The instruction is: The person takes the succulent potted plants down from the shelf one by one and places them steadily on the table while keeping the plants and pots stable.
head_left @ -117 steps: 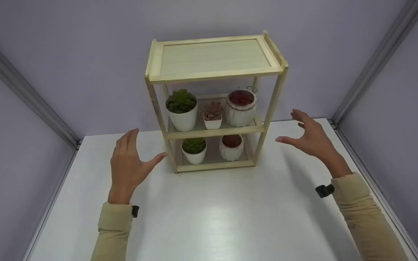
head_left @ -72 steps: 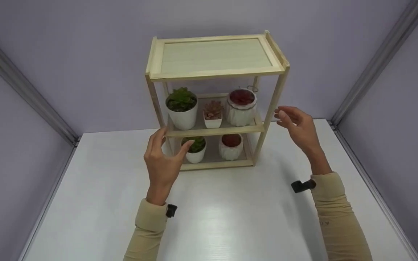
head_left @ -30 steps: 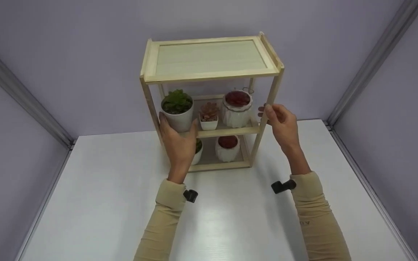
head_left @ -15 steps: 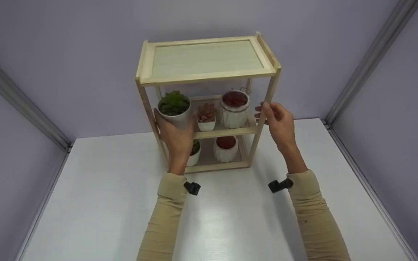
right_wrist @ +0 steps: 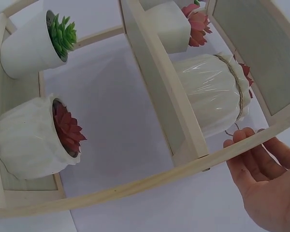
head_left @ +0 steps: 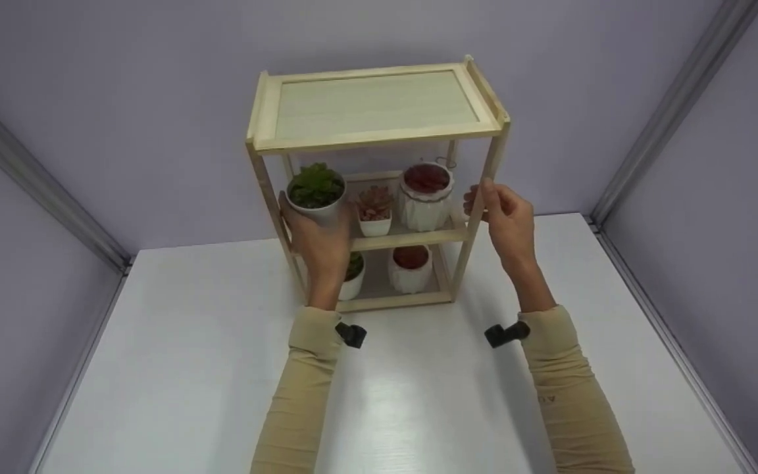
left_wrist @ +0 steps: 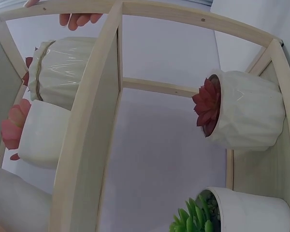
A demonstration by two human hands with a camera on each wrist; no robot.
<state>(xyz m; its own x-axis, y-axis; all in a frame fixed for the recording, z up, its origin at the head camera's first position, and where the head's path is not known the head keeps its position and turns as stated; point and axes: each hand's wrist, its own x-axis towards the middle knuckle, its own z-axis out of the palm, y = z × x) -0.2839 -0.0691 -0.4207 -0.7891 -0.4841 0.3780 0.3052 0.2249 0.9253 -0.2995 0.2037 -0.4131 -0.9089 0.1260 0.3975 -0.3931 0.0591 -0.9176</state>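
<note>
The person's left hand is curled round the white pot with the green plant, thumb on the right side and fingers on the left, so that grip is closed about the pot's wall. The pot is at the left end of the middle level of the wooden shelf, just behind the left near post. It looks slightly tipped toward the near side; its base is hidden, so whether it is raised off the board cannot be told. The right hand pinches the right near post, thumb in front and fingers reaching behind.

The step in hand appears to be taking hold of this pot while the other hand steadies the frame. The next move would call for a firm left grip and a path that clears both the post and the small pink succulent pot close on the right. The right hand would do best to brace, since the frame could shift on the table.

Farther right on the same level is the twine-tied pot. Below, a smaller green-planted pot and a fluted pot with a red plant rest upright.
</note>
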